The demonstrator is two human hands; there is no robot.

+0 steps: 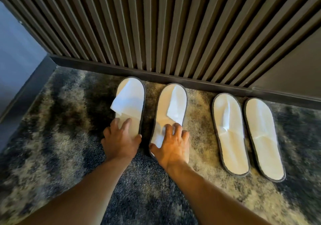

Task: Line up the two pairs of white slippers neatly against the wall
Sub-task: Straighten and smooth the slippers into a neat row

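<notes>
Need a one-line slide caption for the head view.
Both hands press the left slippers beside the right pair.

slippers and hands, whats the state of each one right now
far-left slipper: flat on carpet, toe at baseboard, strap flap lifted, left hand on heel
second slipper: flat, toe near baseboard, right hand on heel
third slipper: flat, untouched, strap flattened
far-right slipper: flat, untouched, beside the third
left hand: open, fingers spread, pressing down
right hand: open, fingers spread, pressing down

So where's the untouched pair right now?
The untouched pair lies on the carpet at right, toes at the baseboard, clear of both hands.
</notes>
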